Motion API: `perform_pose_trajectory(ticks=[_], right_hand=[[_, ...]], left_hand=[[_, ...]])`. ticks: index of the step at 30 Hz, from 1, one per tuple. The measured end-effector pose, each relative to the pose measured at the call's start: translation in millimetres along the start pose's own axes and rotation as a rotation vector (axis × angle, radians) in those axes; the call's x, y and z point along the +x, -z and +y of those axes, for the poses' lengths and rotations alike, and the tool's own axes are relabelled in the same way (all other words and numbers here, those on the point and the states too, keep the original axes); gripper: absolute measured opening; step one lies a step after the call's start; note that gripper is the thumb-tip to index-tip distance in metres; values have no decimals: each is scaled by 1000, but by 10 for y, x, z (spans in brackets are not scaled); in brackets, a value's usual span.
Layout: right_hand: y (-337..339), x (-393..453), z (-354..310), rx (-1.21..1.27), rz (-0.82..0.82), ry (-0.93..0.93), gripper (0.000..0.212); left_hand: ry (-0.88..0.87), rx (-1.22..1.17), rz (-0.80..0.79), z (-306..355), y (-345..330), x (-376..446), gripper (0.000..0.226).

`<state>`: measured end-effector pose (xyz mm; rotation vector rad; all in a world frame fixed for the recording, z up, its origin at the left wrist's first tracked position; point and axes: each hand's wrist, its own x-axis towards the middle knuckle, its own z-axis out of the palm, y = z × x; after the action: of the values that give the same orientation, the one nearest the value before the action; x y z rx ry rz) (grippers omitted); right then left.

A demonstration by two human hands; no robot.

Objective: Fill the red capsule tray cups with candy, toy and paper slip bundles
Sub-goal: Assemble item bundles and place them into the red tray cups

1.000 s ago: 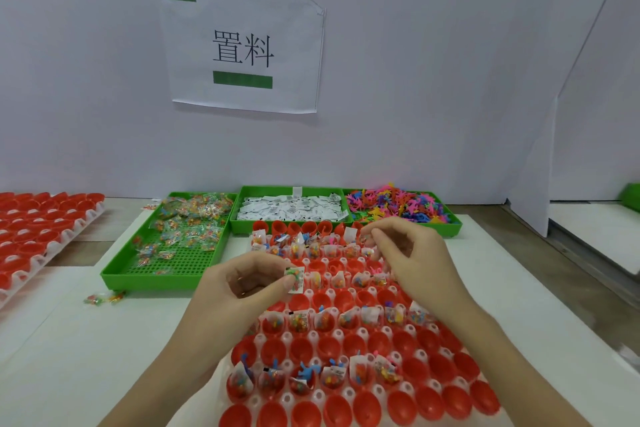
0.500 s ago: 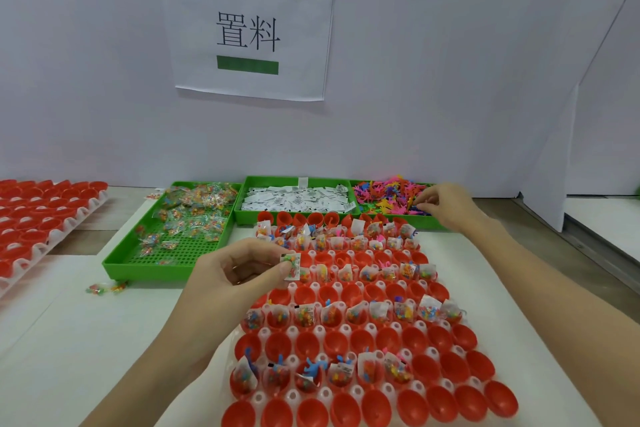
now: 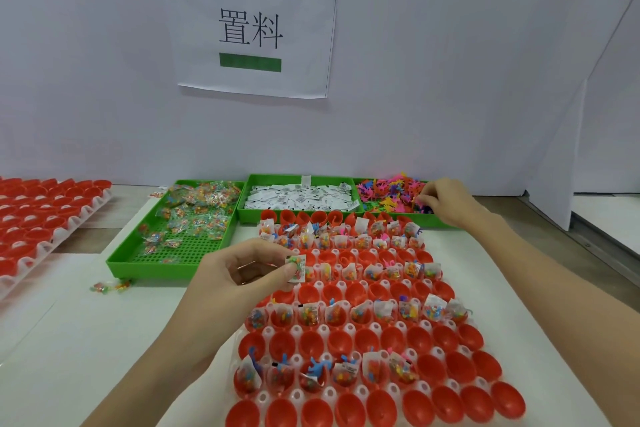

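Red capsule tray (image 3: 464, 407), white frame, red cups in rows: it lies on the white table just beyond and below my two wrists. Some rows are filled and others bare, so I judge the task partly done.

Item, left hand (image 3: 239, 279): thumb and forefinger pinched together on a half-made bundle (image 3: 296, 266), a candy packet backed by a white paper slip. The other fingers curl under. The bundle hangs off the fingertips, above the bare row of cups nearest them.

Item, right hand (image 3: 445, 199): reached out to the far-right green bin of toys (image 3: 391, 192), fingers curled down among the coloured figures. Whether they have closed on one I cannot tell; the tips are buried in the heap.

Item, green bin of paper slips (image 3: 298, 196): beyond the left fingertips, between the other two bins.

Item, green bin of candy packets (image 3: 194, 211): outward of the left thumb, half depleted.

Item, stray candy packet (image 3: 110, 286): on the table, well to the left of my left hand.

Step in hand, as I judge it: fetching the toy that completes the bundle.

Next move calls for: one figure lifted clear without dragging its neighbours along, carried back to the left fingertips, tucked against the packet, and the whole set upright in a bare cup.
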<state>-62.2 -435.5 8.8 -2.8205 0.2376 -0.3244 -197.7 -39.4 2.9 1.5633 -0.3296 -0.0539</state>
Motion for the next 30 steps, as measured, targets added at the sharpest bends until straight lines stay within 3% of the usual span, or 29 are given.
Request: perform_pose_trajectory(ticks=[6, 12, 19, 30], right_hand=[[113, -344, -214, 451, 156, 32, 20], [265, -1166, -736, 844, -53, 157, 13], [92, -2049, -1116, 939, -107, 347, 5], [158, -2268, -1063, 891, -91, 378, 3]], left_hand=[[24, -39, 8, 8, -20, -9, 16], [31, -56, -38, 45, -114, -75, 19], [-95, 18, -122, 55, -335, -214, 18], [-301, 128, -55, -2, -537, -314, 12]])
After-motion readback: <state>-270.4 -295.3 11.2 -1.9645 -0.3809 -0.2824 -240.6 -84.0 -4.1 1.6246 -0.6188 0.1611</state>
